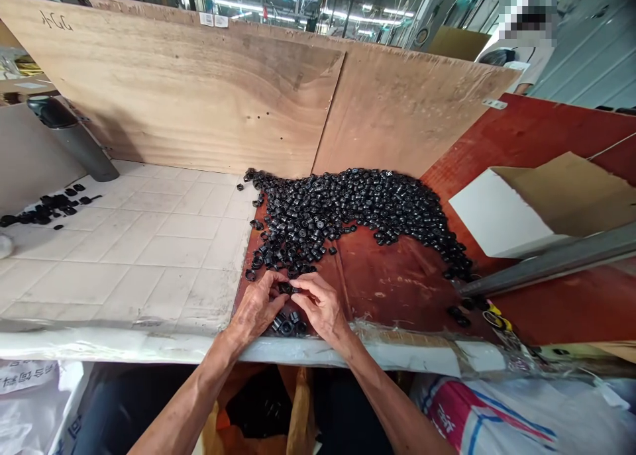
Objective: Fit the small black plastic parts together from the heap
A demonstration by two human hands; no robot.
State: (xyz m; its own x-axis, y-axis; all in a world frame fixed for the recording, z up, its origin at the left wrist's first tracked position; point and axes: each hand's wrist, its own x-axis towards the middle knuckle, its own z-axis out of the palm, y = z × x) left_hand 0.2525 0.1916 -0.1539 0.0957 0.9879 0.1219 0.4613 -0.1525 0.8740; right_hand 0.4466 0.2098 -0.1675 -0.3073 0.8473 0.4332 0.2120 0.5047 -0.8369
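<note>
A large heap of small black ring-shaped parts lies on the red-brown board. My left hand and my right hand meet at the near edge of the heap. Their fingertips pinch together on one black ring part between them. A small cluster of the same black parts lies under my palms by the bench edge.
Plywood boards wall the back of the bench. A tiled surface lies to the left, with a dark cylinder and a few more black parts. A cardboard box and a metal bar sit at right. Bags hang below the bench edge.
</note>
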